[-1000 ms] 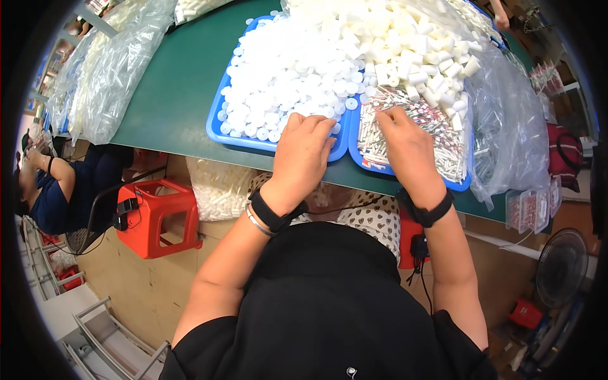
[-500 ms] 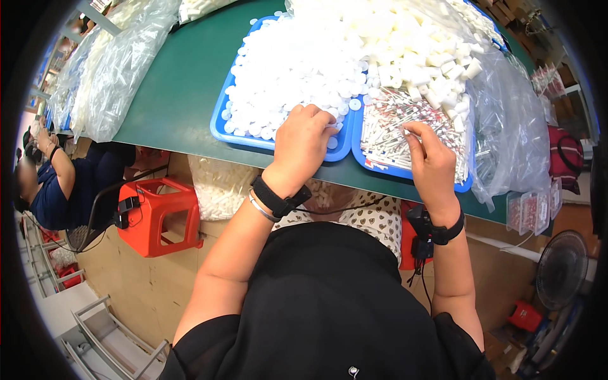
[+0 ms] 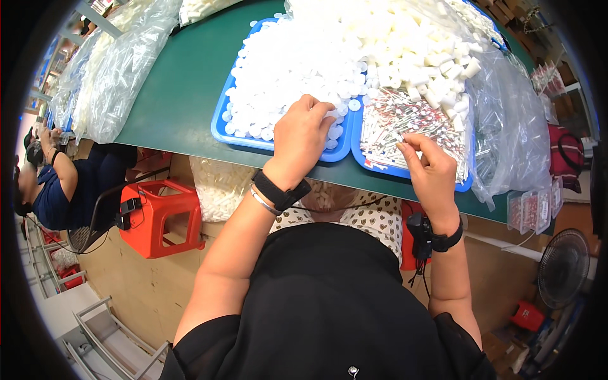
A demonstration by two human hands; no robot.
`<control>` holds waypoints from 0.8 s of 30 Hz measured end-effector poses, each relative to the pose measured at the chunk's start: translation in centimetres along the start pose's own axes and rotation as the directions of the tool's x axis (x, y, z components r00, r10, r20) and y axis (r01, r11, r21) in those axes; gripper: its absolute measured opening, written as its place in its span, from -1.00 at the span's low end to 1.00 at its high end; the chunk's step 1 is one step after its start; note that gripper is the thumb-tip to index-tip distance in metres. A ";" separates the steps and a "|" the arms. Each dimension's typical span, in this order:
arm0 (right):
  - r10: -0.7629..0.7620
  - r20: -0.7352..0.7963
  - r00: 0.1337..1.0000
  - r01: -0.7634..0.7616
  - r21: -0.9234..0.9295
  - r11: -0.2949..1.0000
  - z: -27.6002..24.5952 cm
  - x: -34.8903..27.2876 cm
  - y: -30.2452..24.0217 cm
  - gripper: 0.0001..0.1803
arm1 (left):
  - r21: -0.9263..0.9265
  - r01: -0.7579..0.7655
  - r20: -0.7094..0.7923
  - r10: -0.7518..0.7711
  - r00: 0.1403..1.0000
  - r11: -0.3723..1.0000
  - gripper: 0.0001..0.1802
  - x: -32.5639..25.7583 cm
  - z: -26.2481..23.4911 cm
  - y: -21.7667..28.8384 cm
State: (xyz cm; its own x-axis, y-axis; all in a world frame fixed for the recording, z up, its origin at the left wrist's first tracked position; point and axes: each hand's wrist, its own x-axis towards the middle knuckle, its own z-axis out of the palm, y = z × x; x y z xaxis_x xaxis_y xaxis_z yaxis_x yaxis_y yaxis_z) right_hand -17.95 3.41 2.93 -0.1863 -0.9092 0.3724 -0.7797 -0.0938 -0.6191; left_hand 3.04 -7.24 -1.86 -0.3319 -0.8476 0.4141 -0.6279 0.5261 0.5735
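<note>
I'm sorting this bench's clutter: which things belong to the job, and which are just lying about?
Apparently in use: left hand, white discs, left tray, right hand, thin sticks, right tray.

Apparently lying about: red stool, fan.

This looks like a workshop for handwork on small parts, in bulk. Along the near edge of a long green tabletop [image 3: 183,82] sit two shallow blue plastic trays [image 3: 220,130], heaped with flat translucent white discs [image 3: 291,69] and thin white and reddish sticks [image 3: 377,142]. Short cream-coloured cylinders [image 3: 437,69] pile up behind. A big clear plastic bag [image 3: 136,73] of pale pieces slumps over the left end, and another bulging clear bag [image 3: 218,190] sits beneath the near edge. A boxy red plastic stool [image 3: 140,234], a round black fan [image 3: 562,269] off the right corner, and a co-worker in dark blue [image 3: 61,190] past the left end fit too.
</note>
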 end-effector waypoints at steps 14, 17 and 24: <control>-0.096 0.015 0.995 0.095 0.059 0.994 0.4 -1.3 -1.8 -0.91 | -0.706 0.356 0.301 -0.196 0.933 0.612 -0.70 -1.2 -0.8 2.6; -0.138 0.026 0.990 0.137 0.006 0.990 0.1 -1.3 -2.4 -0.90 | -0.781 0.624 0.616 -0.194 0.764 -0.021 -0.65 -2.7 -1.2 3.5; -0.263 0.054 0.963 0.268 -0.146 0.952 -0.1 -1.5 -2.3 -0.88 | -0.704 0.625 0.700 -0.180 0.691 -0.337 -0.70 -3.6 -0.6 3.9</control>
State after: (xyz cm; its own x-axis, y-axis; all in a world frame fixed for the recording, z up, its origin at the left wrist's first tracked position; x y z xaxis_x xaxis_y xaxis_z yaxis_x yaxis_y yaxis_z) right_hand -15.98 5.03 3.85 0.0577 -0.8732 0.4839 -0.8799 -0.2735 -0.3885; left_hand 2.24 -2.11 -0.66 -0.6091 -0.7292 -0.3119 0.4999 -0.6583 0.5628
